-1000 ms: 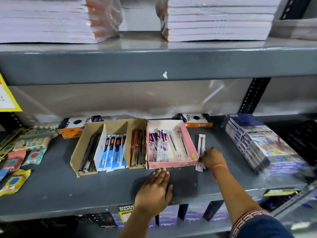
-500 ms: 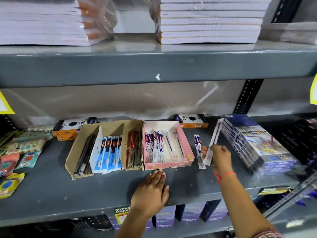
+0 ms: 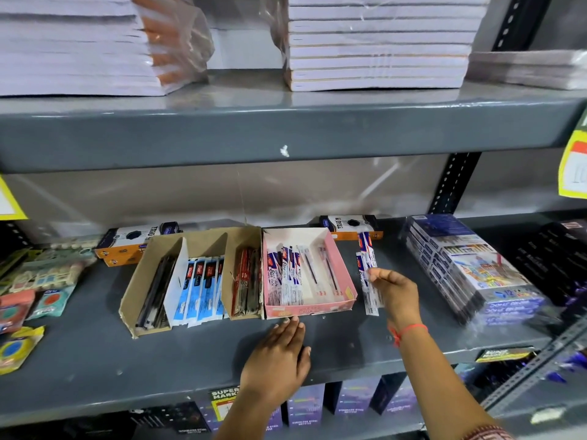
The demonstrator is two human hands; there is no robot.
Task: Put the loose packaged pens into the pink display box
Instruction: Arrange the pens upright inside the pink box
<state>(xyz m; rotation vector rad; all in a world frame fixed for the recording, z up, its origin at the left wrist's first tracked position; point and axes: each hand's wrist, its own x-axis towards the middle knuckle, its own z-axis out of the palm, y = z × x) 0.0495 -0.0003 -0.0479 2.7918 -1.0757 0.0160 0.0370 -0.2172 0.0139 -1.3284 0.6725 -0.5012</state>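
Observation:
The pink display box (image 3: 347, 282) stands open on the grey shelf (image 3: 95, 360), with several white, blue and red packaged pens (image 3: 287, 276) lying in its left half. Just right of the box, my right hand (image 3: 398, 292) pinches loose packaged pens (image 3: 366, 249) of the same kind. They look like two overlapping packs pointing away from me, and I cannot tell whether the lower one rests on the shelf. My left hand (image 3: 279, 354) lies flat on the shelf, fingers apart, fingertips against the box's front wall.
A brown cardboard tray (image 3: 139, 281) with black, blue and red pens adjoins the pink box on the left. Stacked colour-pencil packs (image 3: 470, 268) sit to the right. Orange-and-black boxes (image 3: 349, 225) stand behind, sachets (image 3: 47, 281) lie far left, and notebooks (image 3: 378, 49) fill the shelf above.
My right hand picked a pen pack up off the shelf, raised it, then brought it down beside the other loose pack next to the pink box. My left hand stayed flat.

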